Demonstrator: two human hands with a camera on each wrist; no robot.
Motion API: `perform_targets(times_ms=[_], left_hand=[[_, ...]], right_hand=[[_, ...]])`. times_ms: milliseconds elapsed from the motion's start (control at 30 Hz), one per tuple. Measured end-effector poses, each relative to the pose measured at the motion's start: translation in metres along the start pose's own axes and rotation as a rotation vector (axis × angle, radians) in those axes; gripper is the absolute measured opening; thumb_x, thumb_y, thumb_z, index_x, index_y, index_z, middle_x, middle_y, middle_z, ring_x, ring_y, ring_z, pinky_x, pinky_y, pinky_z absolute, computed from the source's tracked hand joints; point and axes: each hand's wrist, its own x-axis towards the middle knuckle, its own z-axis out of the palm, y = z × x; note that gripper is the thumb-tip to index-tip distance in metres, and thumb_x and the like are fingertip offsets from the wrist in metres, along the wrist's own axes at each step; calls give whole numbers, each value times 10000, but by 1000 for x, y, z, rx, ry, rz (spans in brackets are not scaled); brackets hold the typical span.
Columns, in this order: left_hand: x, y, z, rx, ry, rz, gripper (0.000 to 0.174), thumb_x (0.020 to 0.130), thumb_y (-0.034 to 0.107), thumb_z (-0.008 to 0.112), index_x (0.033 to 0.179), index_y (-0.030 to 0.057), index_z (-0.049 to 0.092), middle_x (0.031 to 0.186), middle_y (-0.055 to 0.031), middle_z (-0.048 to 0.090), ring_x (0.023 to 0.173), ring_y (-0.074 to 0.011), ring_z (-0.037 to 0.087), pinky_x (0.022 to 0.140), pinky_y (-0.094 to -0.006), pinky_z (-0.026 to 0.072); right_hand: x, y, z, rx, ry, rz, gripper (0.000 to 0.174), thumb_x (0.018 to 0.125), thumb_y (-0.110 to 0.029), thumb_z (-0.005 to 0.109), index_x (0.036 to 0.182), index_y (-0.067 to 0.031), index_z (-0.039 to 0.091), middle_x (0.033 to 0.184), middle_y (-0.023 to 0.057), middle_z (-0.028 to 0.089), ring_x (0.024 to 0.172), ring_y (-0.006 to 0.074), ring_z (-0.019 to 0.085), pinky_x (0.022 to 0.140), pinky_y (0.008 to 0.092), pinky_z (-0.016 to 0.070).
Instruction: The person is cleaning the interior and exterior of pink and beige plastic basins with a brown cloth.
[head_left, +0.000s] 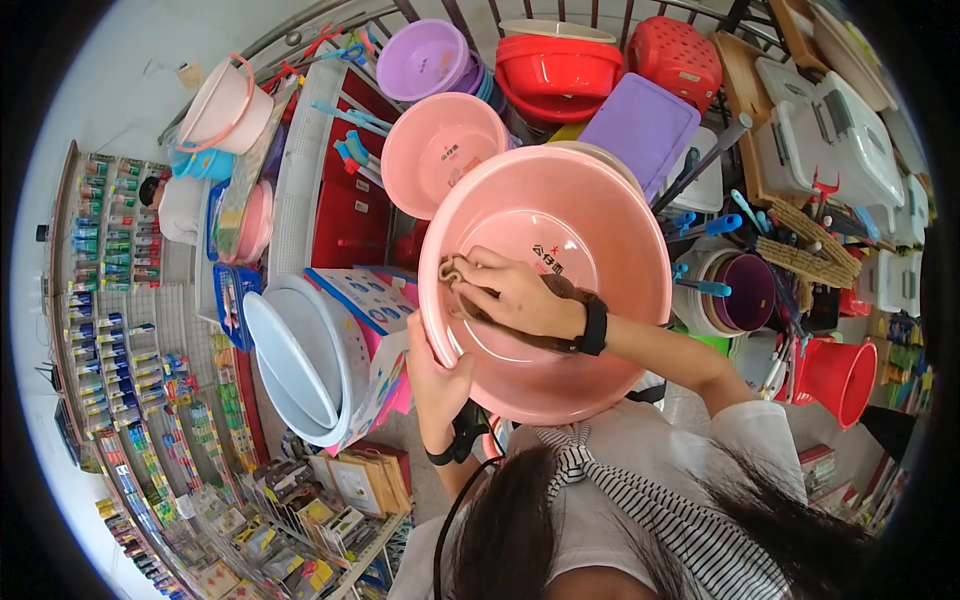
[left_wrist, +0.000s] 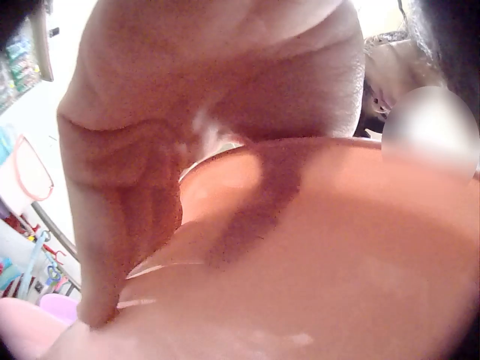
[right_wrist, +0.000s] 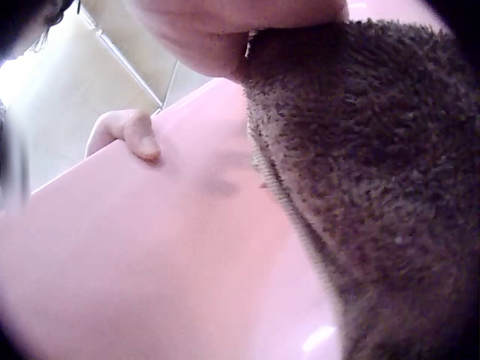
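Observation:
A large pink plastic basin (head_left: 590, 375) is tilted in front of the person's chest, its inside facing up, with dark printed characters on its bottom. At its near left side, my left hand (head_left: 438, 375) grips the rim, the thumb over the edge and the fingers on the outer wall. My right hand (head_left: 528, 300) reaches inside and holds a brown cloth (right_wrist: 375, 165) against the inner wall near the left rim. Part of the cloth trails under the palm toward the wrist. In the right wrist view its fuzzy pile fills the right side, with the left thumb (right_wrist: 135, 135) on the rim beyond.
A smaller pink basin (head_left: 430, 140), a purple basin (head_left: 425, 55) and red basins (head_left: 560, 75) stand behind. Light blue tubs (head_left: 300, 350) are to the left, brooms and handles (head_left: 705, 165) to the right. A red bucket (head_left: 850, 380) lies at the right; wall racks (head_left: 115, 330) line the left.

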Motion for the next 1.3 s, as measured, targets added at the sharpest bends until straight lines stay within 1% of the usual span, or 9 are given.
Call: perform_targets(times_ms=[200, 300, 400, 533, 633, 700, 867, 933, 1300], left_hand=[[-4, 4, 0, -103, 6, -57, 624, 627, -43, 492, 1249, -26, 443, 1085, -92, 531, 1009, -169, 509, 945, -281, 394], [0, -3, 3, -53, 50, -13, 612, 639, -36, 549, 1244, 9, 464, 1003, -108, 586, 897, -182, 568, 841, -288, 446], [1, -7, -1, 20, 55, -5, 609, 643, -27, 554, 1243, 10, 465, 997, -110, 586, 894, -183, 568, 839, -288, 446], [-3, -1, -1, -46, 14, -69, 621, 630, -62, 490, 1248, -21, 450, 1085, -90, 538, 1019, -165, 514, 945, -280, 391], [-1, 2, 0, -102, 38, -58, 618, 632, -62, 487, 1247, -21, 450, 1080, -89, 540, 1010, -166, 518, 936, -280, 396], [0, -3, -2, -62, 47, -33, 592, 647, -36, 546, 1231, 6, 464, 1045, -136, 607, 946, -193, 591, 893, -308, 450], [6, 1, 3, -3, 26, 5, 594, 643, -35, 544, 1230, 6, 461, 1037, -135, 603, 936, -213, 599, 886, -306, 452], [11, 2, 4, 39, 9, 34, 599, 641, -36, 544, 1233, 7, 459, 1041, -136, 601, 944, -219, 600, 886, -307, 452], [8, 2, 4, -92, 20, -44, 611, 621, -46, 488, 1231, -29, 452, 1066, -99, 517, 991, -175, 499, 937, -279, 388]], right_hand=[[32, 17, -19, 52, 395, 166, 197, 951, -106, 522, 1098, 5, 593, 989, 136, 620, 855, 262, 634, 759, 312, 492], [17, -5, -5, 179, 139, 75, 204, 963, -77, 528, 1118, 48, 578, 1006, 93, 582, 830, 146, 588, 727, 272, 481], [3, -3, 9, -9, -47, -118, 246, 956, -128, 565, 1165, 0, 582, 1001, 123, 567, 780, 216, 618, 704, 265, 497], [15, -17, -10, -54, -20, 0, 229, 936, -104, 564, 1158, -50, 586, 1004, 108, 568, 783, 262, 639, 693, 347, 525], [44, -5, -24, 124, 341, 115, 246, 932, -110, 568, 1175, -74, 579, 995, 112, 567, 792, 303, 625, 687, 379, 517], [55, 6, -36, -163, 610, 11, 269, 933, -116, 563, 1201, -93, 564, 992, 113, 570, 787, 328, 622, 670, 405, 508], [46, -13, -20, -197, 346, 1, 315, 874, -79, 569, 1187, -108, 554, 1005, 112, 569, 753, 331, 628, 637, 412, 512], [32, -25, -7, -423, 53, -132, 306, 873, -119, 612, 1171, -60, 584, 1004, 87, 568, 770, 241, 633, 652, 333, 517], [67, 13, -53, -446, 333, 106, 270, 870, -109, 556, 1139, -114, 579, 1116, 62, 586, 842, 282, 638, 628, 385, 527]])
